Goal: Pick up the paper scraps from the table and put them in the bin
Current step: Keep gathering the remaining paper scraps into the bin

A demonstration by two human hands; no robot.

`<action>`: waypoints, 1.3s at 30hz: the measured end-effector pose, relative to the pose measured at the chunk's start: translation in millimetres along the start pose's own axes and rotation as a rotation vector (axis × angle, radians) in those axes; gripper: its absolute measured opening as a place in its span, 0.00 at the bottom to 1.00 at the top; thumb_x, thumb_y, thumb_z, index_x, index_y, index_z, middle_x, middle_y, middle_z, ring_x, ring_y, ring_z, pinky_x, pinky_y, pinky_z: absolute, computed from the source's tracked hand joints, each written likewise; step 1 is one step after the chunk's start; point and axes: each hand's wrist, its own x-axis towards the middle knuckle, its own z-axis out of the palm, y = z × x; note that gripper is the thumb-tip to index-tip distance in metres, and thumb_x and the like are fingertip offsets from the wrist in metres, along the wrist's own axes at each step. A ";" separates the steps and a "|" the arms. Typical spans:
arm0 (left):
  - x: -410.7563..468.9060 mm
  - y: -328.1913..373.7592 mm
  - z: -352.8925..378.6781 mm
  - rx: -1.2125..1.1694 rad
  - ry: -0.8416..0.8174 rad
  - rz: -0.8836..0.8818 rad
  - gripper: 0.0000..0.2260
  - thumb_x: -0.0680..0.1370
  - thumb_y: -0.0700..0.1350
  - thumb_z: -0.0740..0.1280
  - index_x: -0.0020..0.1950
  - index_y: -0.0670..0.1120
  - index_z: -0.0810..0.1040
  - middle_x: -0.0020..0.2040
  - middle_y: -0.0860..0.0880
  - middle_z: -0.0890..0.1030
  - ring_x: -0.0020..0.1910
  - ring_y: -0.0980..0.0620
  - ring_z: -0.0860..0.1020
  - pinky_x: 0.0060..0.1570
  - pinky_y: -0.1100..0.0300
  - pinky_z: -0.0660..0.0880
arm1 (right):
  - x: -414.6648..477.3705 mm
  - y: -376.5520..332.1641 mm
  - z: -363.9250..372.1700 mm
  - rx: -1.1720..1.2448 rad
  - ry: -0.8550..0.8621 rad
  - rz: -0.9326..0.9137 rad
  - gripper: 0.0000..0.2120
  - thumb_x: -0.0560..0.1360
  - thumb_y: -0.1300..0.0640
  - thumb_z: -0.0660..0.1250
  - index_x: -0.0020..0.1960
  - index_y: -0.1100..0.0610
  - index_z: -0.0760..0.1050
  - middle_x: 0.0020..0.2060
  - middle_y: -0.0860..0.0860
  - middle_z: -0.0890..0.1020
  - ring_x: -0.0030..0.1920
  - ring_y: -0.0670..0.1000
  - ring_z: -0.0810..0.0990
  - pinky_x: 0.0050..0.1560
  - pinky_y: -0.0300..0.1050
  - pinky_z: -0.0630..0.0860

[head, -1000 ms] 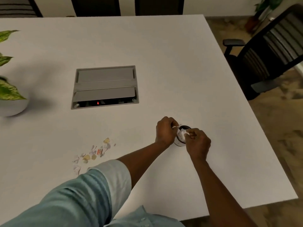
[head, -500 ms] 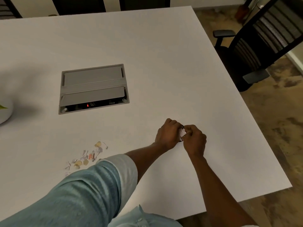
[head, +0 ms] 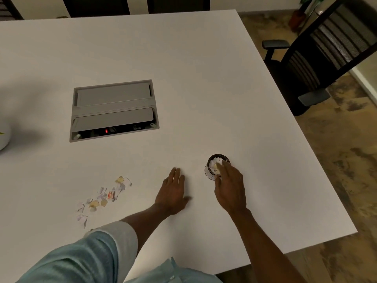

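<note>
Lower centre: the right hand (head: pixel 230 188) has straight fingers over the small round dark-rimmed bin (head: pixel 207 173); the left hand (head: pixel 173 190) lies flat, fingers straight.

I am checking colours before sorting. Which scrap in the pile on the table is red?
The small rectangular scrap in the middle of the pile: it alone is red-orange, while the others look white, pale purple or yellow.

- Bare table (head: pixel 204 88) runs between the paper scraps (head: pixel 103 198) and the bin (head: pixel 214 160), broken only by the left grip (head: pixel 173 193) lying flat there.
- The right grip (head: pixel 230 186) covers the bin's near rim; its far rim is uncovered.
- The cable box (head: pixel 114 110) sits well behind both.
</note>
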 end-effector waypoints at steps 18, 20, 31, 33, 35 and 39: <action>-27.1 -36.6 6.8 0.090 -0.227 0.092 0.41 0.82 0.50 0.67 0.85 0.41 0.45 0.84 0.43 0.33 0.84 0.45 0.35 0.84 0.42 0.49 | 12.7 -14.7 20.6 -0.243 -0.128 0.031 0.31 0.83 0.38 0.48 0.75 0.58 0.67 0.75 0.57 0.72 0.76 0.56 0.69 0.79 0.67 0.52; -33.6 -44.3 5.4 0.066 -0.222 0.096 0.36 0.83 0.49 0.66 0.84 0.39 0.51 0.85 0.43 0.37 0.85 0.46 0.39 0.82 0.42 0.55 | 10.1 -21.8 18.9 -0.258 -0.055 -0.011 0.25 0.80 0.45 0.61 0.71 0.60 0.70 0.71 0.60 0.75 0.74 0.60 0.71 0.75 0.67 0.59; -107.9 -94.6 4.5 -0.200 -0.030 -0.163 0.13 0.83 0.48 0.65 0.62 0.41 0.77 0.64 0.43 0.76 0.64 0.42 0.74 0.54 0.49 0.77 | -5.8 -119.7 42.1 0.039 -0.240 -0.344 0.21 0.74 0.56 0.72 0.66 0.52 0.75 0.65 0.52 0.74 0.67 0.55 0.74 0.54 0.52 0.82; -123.4 -109.6 4.1 -0.218 0.046 -0.288 0.10 0.82 0.48 0.63 0.57 0.43 0.78 0.59 0.45 0.77 0.61 0.43 0.75 0.49 0.49 0.78 | -7.5 -139.6 53.2 0.047 -0.354 -0.417 0.21 0.75 0.54 0.71 0.68 0.51 0.74 0.64 0.50 0.74 0.67 0.53 0.74 0.53 0.50 0.80; -136.7 -125.7 3.9 -0.241 0.132 -0.427 0.10 0.82 0.49 0.64 0.57 0.44 0.78 0.58 0.46 0.77 0.61 0.44 0.75 0.47 0.49 0.78 | -7.4 -157.3 66.1 0.052 -0.466 -0.460 0.22 0.77 0.52 0.69 0.70 0.51 0.72 0.65 0.50 0.74 0.68 0.52 0.72 0.57 0.50 0.78; -156.4 -160.9 3.4 -0.310 0.268 -0.682 0.18 0.80 0.53 0.69 0.65 0.45 0.76 0.64 0.47 0.76 0.67 0.44 0.72 0.51 0.47 0.81 | -3.6 -189.2 91.8 0.026 -0.637 -0.473 0.26 0.78 0.49 0.68 0.74 0.50 0.66 0.67 0.51 0.72 0.69 0.53 0.71 0.61 0.53 0.76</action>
